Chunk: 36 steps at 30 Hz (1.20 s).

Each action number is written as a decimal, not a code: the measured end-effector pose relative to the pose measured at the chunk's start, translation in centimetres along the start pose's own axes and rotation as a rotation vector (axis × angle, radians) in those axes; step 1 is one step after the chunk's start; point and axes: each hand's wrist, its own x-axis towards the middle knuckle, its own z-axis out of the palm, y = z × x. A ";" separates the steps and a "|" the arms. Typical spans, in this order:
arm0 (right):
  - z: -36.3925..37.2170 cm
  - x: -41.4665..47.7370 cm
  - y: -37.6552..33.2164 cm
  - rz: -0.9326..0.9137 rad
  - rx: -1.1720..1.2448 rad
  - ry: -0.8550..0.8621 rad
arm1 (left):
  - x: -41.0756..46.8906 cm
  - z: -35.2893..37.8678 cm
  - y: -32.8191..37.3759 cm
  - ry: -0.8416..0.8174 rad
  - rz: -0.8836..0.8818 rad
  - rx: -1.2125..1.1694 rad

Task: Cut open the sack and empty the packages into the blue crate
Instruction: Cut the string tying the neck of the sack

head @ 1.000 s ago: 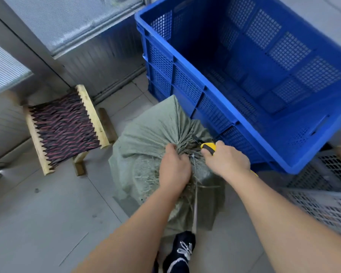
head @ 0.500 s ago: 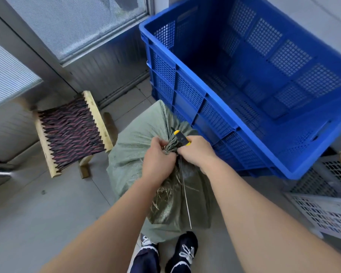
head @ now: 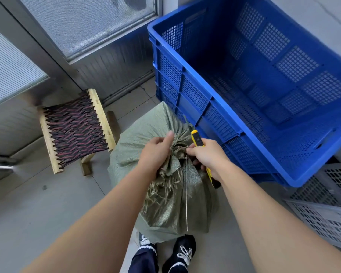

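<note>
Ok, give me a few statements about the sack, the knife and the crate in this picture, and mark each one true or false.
1. The left hand grips the bunched neck of the green sack. True.
2. The right hand holds a pair of red scissors. False: it holds a yellow utility knife.
3. The blue crate is already full of packages. False: nothing shows inside it.
4. The sack stands on the floor right beside the crate. True.
5. A woven stool stands on the floor to the left of the sack. True.
</note>
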 end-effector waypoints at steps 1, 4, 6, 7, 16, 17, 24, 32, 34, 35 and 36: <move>-0.2 0.0 -0.1 0.021 0.043 -0.001 | -0.2 -0.1 0.2 -0.078 -0.023 -0.024; -0.5 0.1 -0.1 0.119 0.171 0.019 | -0.3 -0.8 0.4 -0.239 -0.097 -0.025; -0.5 0.0 -0.1 0.164 0.227 0.045 | 0.1 -1.1 0.6 -0.176 -0.057 0.085; -0.5 -0.1 -0.1 0.172 0.249 0.062 | 0.2 -1.3 0.7 -0.126 -0.008 0.130; 0.1 -1.1 -0.3 -0.096 -0.108 0.237 | 0.1 -1.7 0.0 -0.135 0.153 -0.038; 0.3 -1.4 -0.5 -0.145 -0.140 0.249 | -0.1 -1.4 0.0 -0.129 0.146 -0.067; 1.4 -1.4 -0.5 -0.011 0.107 0.126 | -0.4 0.1 -1.0 -0.073 0.058 -0.233; 2.0 -1.3 0.5 -0.040 0.129 0.147 | 0.0 1.2 -1.2 -0.027 -0.108 -0.319; 1.7 -1.3 0.6 -0.067 0.095 0.164 | -0.1 1.1 -0.7 -0.134 -0.220 -0.333; 1.6 -1.4 0.7 -0.079 0.079 0.167 | -0.1 1.0 -0.5 -0.176 -0.258 -0.313; 1.6 -1.4 0.7 -0.086 0.072 0.168 | -0.1 0.9 -0.4 -0.199 -0.280 -0.292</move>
